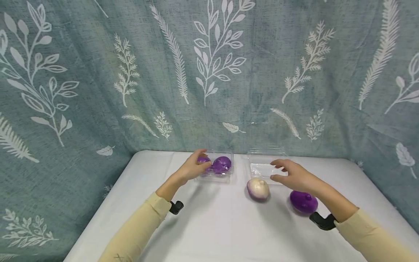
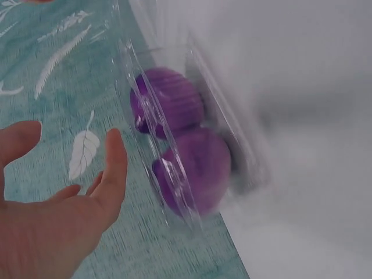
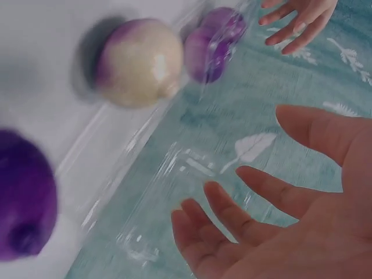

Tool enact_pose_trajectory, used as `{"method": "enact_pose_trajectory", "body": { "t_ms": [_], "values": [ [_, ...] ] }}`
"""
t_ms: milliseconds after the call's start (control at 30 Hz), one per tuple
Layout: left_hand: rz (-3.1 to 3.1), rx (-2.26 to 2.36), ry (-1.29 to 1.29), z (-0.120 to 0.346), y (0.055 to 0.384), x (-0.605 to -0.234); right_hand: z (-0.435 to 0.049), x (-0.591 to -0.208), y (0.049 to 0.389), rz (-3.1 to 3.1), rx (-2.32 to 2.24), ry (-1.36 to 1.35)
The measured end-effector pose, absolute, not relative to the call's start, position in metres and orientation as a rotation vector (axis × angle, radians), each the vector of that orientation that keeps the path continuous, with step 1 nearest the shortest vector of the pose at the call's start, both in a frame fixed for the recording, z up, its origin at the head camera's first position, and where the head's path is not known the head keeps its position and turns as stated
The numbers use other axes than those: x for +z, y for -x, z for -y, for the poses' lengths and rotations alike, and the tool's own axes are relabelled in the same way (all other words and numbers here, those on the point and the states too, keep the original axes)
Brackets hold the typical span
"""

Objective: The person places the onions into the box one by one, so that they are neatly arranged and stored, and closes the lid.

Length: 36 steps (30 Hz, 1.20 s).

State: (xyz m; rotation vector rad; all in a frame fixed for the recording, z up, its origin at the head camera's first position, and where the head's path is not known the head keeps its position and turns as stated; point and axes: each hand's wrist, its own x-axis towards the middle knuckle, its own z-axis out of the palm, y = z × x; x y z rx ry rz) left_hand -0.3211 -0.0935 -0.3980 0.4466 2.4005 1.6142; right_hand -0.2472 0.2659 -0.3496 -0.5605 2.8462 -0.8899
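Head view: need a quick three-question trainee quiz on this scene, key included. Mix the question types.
1. Count: how many purple items sit in the left clear container?
2. Fill in: in the head view, the white-and-purple item lies to the ____ of the loose purple item.
3. True or false: the right hand is gripping the white-and-purple item.

Key:
1. Two.
2. Left.
3. False; the right hand's fingers are spread and hold nothing.
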Motion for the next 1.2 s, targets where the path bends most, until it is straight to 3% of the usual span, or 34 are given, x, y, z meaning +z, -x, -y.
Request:
{"method": "enact_pose_trajectory", "body": {
  "t_ms": [267,700,1200],
  "values": [
    [-2.372,1.582,-0.459,0.062,0.322,-0.393,-0.31,-0.364,0.23,-2.843,-0.826,0.418],
    [-2.382,1.53,-0.48,0.029,0.327,-0.389,-0.377,-0.407,0.227,-2.626,-1.008,0.406],
    [-2.139,1.631,-0.37,-0.006,0.337,-0.388,-0.386,-0.439,0.221,-2.547,-1.124,0.384]
  ]
}}
